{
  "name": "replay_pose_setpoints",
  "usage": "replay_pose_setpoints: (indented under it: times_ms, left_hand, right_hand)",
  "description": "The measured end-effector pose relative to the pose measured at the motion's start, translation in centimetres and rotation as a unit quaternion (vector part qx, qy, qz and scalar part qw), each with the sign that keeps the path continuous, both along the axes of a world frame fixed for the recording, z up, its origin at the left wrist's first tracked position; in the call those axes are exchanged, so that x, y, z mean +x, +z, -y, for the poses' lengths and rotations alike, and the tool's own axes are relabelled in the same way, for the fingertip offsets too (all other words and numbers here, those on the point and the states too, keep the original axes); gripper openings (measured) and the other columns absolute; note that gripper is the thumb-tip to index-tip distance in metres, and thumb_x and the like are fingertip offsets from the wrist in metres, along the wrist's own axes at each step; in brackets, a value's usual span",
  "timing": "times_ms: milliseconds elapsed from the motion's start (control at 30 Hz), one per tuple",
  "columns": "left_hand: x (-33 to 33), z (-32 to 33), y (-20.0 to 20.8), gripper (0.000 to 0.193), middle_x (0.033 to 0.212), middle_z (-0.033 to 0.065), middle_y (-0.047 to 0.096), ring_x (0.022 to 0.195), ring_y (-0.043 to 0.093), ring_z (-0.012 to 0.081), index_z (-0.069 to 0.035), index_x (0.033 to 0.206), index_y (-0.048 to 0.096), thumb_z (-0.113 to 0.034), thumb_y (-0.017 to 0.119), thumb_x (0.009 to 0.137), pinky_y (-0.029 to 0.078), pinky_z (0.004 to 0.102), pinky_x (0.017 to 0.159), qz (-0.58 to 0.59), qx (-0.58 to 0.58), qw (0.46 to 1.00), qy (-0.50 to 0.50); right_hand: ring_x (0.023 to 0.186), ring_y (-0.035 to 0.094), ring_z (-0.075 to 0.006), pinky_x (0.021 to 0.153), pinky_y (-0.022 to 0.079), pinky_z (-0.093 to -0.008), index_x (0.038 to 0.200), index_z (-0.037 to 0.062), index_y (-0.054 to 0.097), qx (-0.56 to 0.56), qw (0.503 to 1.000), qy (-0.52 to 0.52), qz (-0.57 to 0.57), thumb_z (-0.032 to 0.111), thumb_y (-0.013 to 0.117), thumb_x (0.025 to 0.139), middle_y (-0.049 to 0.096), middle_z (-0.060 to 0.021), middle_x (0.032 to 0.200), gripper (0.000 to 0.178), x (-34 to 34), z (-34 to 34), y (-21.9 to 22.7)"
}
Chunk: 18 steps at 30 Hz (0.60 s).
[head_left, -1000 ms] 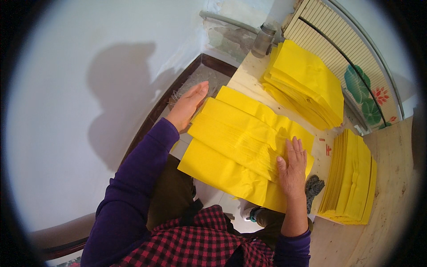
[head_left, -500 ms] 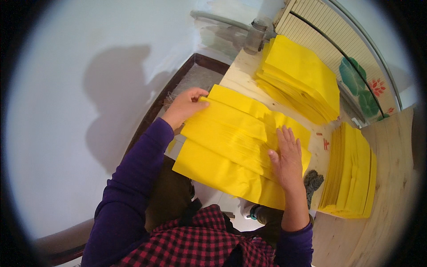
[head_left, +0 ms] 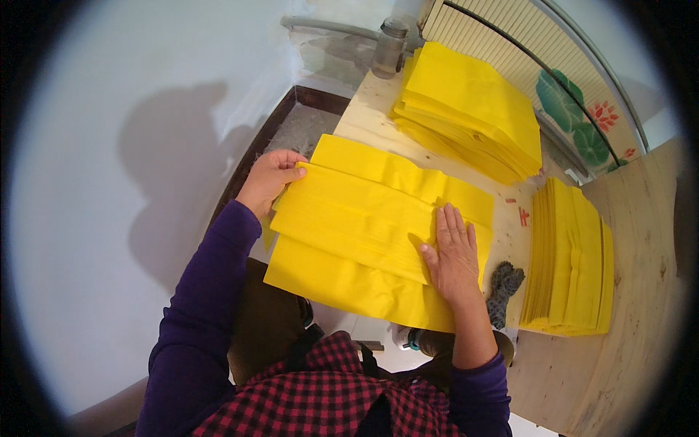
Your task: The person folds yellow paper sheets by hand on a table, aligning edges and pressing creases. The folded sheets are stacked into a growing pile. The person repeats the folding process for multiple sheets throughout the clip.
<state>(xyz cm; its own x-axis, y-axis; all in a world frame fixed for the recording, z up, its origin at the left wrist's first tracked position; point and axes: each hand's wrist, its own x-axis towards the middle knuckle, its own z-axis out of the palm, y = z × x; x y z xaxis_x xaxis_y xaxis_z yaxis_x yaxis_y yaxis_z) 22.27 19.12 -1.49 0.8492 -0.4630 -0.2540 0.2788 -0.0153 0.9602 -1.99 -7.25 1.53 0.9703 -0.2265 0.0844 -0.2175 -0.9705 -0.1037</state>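
Yellow fabric pieces (head_left: 349, 215) lie in front of me, the upper one a folded strip across wider cloth. Its upper left corner is pinched between the thumb and fingers of my left hand (head_left: 273, 178). My right hand (head_left: 453, 255) rests flat on the right end of the strip, fingers stretched out and the thumb a little apart. The cloth overhangs the near edge of the table, above my lap. What lies under the left fingers is partly hidden.
A thick stack of folded yellow fabric (head_left: 473, 102) stands at the back of the wooden table (head_left: 582, 386), another stack (head_left: 571, 262) at the right. A grey cloth bundle (head_left: 504, 291) lies beside my right wrist. A glass jar (head_left: 390, 49) stands at the far corner, near the wall (head_left: 80, 197).
The ripples in the middle of the strip have flattened out, and it lies smoother between my hands. My left hand keeps its pinch. The whole view has shifted slightly.
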Motion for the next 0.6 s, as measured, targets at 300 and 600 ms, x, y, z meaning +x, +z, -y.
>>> replay_pose_setpoints:
  times_ms: [300,600]
  left_hand:
    - [-2.7,1.0,4.7,0.035,0.123,0.0152,0.057,0.113,0.056,0.0268,-0.003,0.124,0.057,-0.007,0.062,0.09,0.047,0.0335,0.093,0.466,0.201,0.861,0.009]
    - [-13.6,14.0,4.5,0.058,0.153,0.0175,0.033,0.144,0.025,0.0309,-0.005,0.144,0.039,-0.039,0.043,0.099,0.015,0.0487,0.117,0.532,0.299,0.737,-0.292]
  right_hand:
    - [0.146,0.022,-0.0249,0.118,0.012,-0.0456,0.148,0.0022,0.032,-0.006,1.0,-0.024,-0.005,0.052,0.047,0.094,0.027,-0.013,0.157,0.075,-0.1,-0.3,-0.2]
    - [0.146,0.022,-0.0287,0.118,0.014,-0.0464,0.148,0.0017,0.03,-0.039,0.999,-0.003,0.005,0.04,0.043,0.098,0.025,-0.0153,0.157,0.065,-0.2,0.2,-1.1]
